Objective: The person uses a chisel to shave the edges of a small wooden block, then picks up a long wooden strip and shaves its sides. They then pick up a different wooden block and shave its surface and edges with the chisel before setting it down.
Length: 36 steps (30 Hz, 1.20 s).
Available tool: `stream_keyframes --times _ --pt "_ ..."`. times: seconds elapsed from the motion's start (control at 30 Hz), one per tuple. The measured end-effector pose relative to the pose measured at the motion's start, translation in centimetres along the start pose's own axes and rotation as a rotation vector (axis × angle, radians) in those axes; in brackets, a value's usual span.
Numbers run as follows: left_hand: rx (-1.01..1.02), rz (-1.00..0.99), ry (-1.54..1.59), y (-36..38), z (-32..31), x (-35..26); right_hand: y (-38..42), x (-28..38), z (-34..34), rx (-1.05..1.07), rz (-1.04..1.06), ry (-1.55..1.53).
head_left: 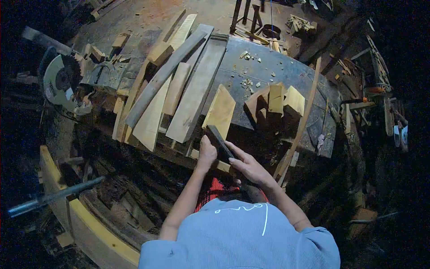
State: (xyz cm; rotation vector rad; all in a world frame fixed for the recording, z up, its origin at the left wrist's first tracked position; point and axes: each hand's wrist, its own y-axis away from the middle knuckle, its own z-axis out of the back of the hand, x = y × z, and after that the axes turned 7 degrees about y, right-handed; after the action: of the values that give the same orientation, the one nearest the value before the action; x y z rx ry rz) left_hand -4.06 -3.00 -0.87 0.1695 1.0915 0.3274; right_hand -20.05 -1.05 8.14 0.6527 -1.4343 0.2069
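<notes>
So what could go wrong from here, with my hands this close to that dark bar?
The dark bar might slip and catch the left hand or right hand, since both sit close to it. The grey board reaches the near edge of the bench among other loose-looking pieces, so a knock could tip something off. Whether anything is clamped, I can't tell.
</notes>
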Motion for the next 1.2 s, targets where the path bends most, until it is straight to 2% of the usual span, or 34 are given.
stream_keyframes --times 0.03,0.1,0.17,0.2,0.23,0.27,0.33,0.37,0.43,0.47,0.5,0.53,0.6,0.63,0.67,0.73,0.8,0.97,1.07,1.13,1.17,1.2 --pt "-0.030 0.000 0.064 0.1 -0.1 0.0 0.1 0.3 0.0 -0.005 -0.001 -0.003" --pt "0.030 -0.013 0.065 0.5 0.8 -1.5 0.1 1.6 0.0 0.035 -0.255 -0.243" --pt "0.091 -0.028 0.065 0.7 1.2 -2.8 -0.8 1.6 0.3 0.000 -0.244 -0.237" --pt "0.050 -0.022 0.048 0.7 1.0 -3.2 -1.3 1.6 0.4 -0.030 -0.234 -0.227" --pt "0.008 -0.017 0.030 0.7 0.9 -3.4 -1.4 2.3 0.6 -0.032 -0.299 -0.348" --pt "0.012 -0.021 0.026 0.6 0.9 -3.0 -1.4 2.1 0.6 -0.037 -0.296 -0.353" --pt "-0.024 -0.248 -0.113 0.6 1.2 -2.3 -1.6 1.4 0.4 -0.045 -0.285 -0.347" --pt "-0.022 -0.248 -0.116 0.4 1.1 -2.1 -1.5 1.3 0.2 -0.045 -0.285 -0.350" --pt "-0.049 0.047 -0.029 0.0 1.2 -2.5 -0.8 1.2 -0.3 -0.044 -0.226 -0.259" --pt "-0.047 0.047 -0.029 0.1 1.0 -2.0 -0.7 1.1 -0.4 -0.044 -0.196 -0.211" --pt "-0.038 -0.089 -0.050 0.3 0.9 -1.5 -1.2 0.8 -0.3 -0.071 -0.199 -0.259" --pt "-0.029 -0.226 -0.070 0.5 0.8 -1.0 -1.3 2.0 0.6 -0.046 -0.343 -0.287" --pt "-0.060 -0.257 -0.097 0.8 0.3 -1.0 -3.3 0.0 1.4 -0.159 -0.273 -0.325" --pt "-0.095 -0.286 -0.121 1.0 0.2 -1.3 -3.6 1.4 1.9 -0.145 -0.330 -0.436" --pt "-0.094 -0.292 -0.125 1.0 0.4 -1.8 -4.2 -0.3 2.1 -0.120 -0.327 -0.469" --pt "-0.027 -0.012 0.056 0.9 0.9 -2.7 -3.6 1.6 1.8 -0.099 -0.323 -0.359" --pt "-0.038 -0.021 0.054 0.9 1.1 -2.5 -2.9 0.9 1.0 -0.058 -0.271 -0.271" --pt "-0.020 -0.029 0.043 1.5 1.1 -2.0 -5.3 0.4 2.3 -0.152 -0.345 -0.389" --pt "-0.048 -0.109 0.011 2.2 0.7 0.0 -9.4 -3.4 5.2 -0.140 -0.311 -0.514" --pt "-0.018 -0.371 0.068 3.0 0.8 0.8 -11.7 -5.4 7.0 -0.150 -0.334 -0.647" --pt "0.064 -0.307 -0.082 3.1 1.4 1.2 -12.4 -6.2 7.4 -0.172 -0.320 -0.621" --pt "0.059 -0.306 -0.086 2.8 1.6 1.0 -12.4 -6.0 7.4 -0.166 -0.318 -0.623"
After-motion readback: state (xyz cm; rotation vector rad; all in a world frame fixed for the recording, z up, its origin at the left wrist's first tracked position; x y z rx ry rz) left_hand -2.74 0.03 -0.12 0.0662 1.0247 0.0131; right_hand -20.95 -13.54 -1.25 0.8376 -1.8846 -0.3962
